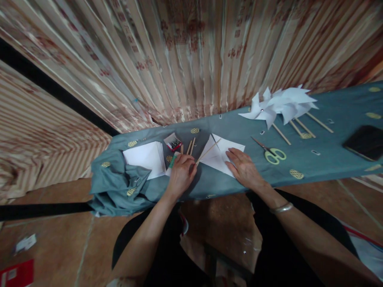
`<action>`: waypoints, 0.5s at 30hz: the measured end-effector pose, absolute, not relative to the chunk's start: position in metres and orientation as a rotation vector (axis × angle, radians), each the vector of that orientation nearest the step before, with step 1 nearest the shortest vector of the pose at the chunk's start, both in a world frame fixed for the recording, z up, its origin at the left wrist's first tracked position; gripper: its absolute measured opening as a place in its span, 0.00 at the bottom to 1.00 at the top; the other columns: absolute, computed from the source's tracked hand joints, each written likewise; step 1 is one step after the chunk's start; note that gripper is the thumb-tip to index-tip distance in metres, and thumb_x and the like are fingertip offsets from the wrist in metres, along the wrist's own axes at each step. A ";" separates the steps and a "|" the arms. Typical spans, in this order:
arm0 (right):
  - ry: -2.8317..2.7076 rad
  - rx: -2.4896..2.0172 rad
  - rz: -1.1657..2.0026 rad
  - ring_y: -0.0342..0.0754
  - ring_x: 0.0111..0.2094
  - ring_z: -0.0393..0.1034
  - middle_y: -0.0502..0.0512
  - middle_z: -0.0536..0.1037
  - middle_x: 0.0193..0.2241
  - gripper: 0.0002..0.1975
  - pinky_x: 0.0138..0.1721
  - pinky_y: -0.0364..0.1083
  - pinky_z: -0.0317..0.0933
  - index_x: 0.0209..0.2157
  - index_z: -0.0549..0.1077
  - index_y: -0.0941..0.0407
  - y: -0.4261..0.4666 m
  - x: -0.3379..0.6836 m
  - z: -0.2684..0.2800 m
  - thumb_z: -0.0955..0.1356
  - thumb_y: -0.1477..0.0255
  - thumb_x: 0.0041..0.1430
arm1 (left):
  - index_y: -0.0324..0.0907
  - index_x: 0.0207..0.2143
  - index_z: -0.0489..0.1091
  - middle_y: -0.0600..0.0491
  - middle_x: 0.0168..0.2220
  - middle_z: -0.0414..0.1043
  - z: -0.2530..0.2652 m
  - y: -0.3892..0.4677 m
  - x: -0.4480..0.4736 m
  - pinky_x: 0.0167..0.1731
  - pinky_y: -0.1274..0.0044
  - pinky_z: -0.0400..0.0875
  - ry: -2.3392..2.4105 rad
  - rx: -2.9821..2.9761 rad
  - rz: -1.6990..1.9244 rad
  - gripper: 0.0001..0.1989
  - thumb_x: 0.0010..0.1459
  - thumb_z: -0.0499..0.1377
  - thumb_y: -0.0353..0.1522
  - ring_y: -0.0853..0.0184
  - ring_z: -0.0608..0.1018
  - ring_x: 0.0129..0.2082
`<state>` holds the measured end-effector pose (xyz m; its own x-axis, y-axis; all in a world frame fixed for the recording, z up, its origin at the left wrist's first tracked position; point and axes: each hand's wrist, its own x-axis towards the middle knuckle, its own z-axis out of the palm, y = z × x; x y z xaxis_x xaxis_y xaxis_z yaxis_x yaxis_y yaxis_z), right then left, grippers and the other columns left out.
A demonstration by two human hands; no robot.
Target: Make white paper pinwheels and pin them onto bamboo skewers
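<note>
My left hand (182,172) is closed on the end of a thin wooden stick (208,150), which slants over a square sheet of white paper (214,160). A dark line, a cut or a shadow, runs in from the sheet's far corner. Fingers spread, my right hand (243,165) lies on the right part of this sheet. Close beyond my left hand are several short wooden sticks (190,146) and a green tube (173,159), partly hidden by the hand. Behind them is a small red box (173,142) of shiny little metal pieces.
White paper sheets (145,157) are stacked on the left of the cloth-covered table (209,125). Scissors (271,153) with yellow-green handles lie to the right. Several white paper pinwheels (281,104) on sticks lie at the back right, near a dark flat object (365,142). A curtain (191,59) hangs behind.
</note>
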<state>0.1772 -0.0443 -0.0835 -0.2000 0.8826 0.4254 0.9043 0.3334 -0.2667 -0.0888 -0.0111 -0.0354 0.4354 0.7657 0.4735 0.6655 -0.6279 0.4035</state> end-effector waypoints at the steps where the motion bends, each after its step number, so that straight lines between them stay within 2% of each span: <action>1: -2.097 -1.563 -0.053 0.59 0.60 0.66 0.69 0.73 0.57 0.22 0.60 0.59 0.61 0.57 0.70 0.61 -0.044 0.177 -0.084 0.59 0.65 0.70 | 0.41 0.33 0.71 0.49 0.39 0.74 -0.036 -0.012 -0.086 0.44 0.70 0.74 1.245 2.524 0.957 0.04 0.61 0.58 0.26 0.63 0.76 0.41; 6: -2.094 -1.570 -0.028 0.59 0.60 0.65 0.69 0.72 0.58 0.22 0.60 0.59 0.60 0.57 0.70 0.61 -0.044 0.178 -0.085 0.59 0.64 0.70 | 0.41 0.36 0.70 0.49 0.40 0.73 -0.040 -0.017 -0.074 0.42 0.74 0.76 1.156 2.479 0.948 0.05 0.65 0.55 0.28 0.66 0.78 0.40; 15: -2.104 -1.569 0.012 0.60 0.61 0.64 0.69 0.72 0.58 0.22 0.60 0.61 0.61 0.58 0.69 0.60 -0.043 0.176 -0.080 0.58 0.64 0.70 | 0.42 0.37 0.71 0.50 0.41 0.73 -0.039 -0.028 -0.059 0.44 0.74 0.76 1.141 2.490 0.769 0.06 0.65 0.54 0.28 0.66 0.79 0.41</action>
